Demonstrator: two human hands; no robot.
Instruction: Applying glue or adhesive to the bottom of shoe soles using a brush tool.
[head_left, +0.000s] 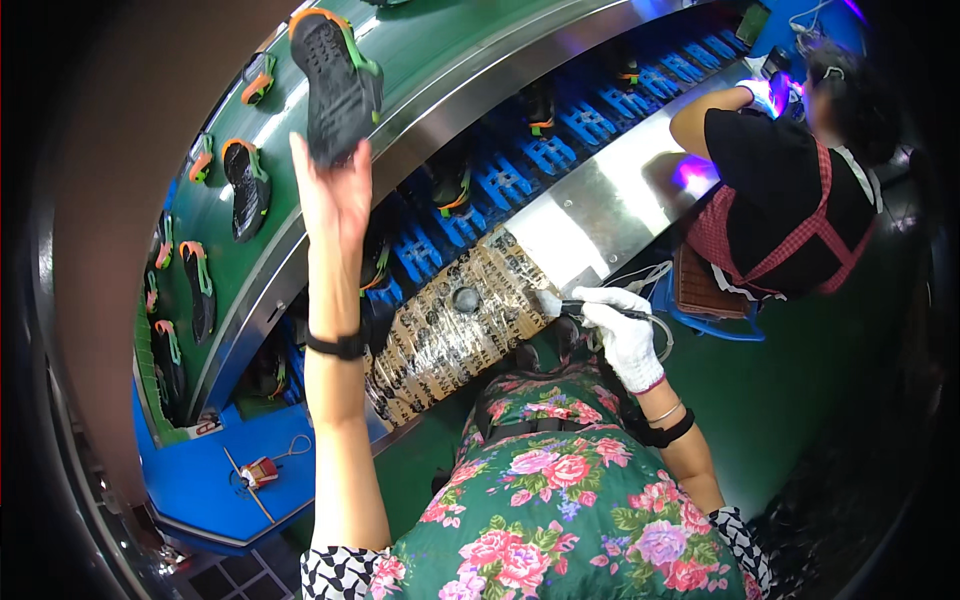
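Observation:
My bare left hand is stretched far forward, its fingers and thumb closed on one end of a black shoe sole with orange and green edging. The sole is held up over the green conveyor belt, tread-like side in sight. In its white knit glove, my right hand grips a brush with a pale tip and dark handle. The brush tip is at the edge of a bench covered in brown paper and clear tape. A small round dark spot or pot sits in that covering.
Several soles and upper-like pieces lie along the curved green belt. Between belt and bench runs a row of blue racks holding more shoe parts. A co-worker in a checked apron sits at the right. A blue table stands lower left.

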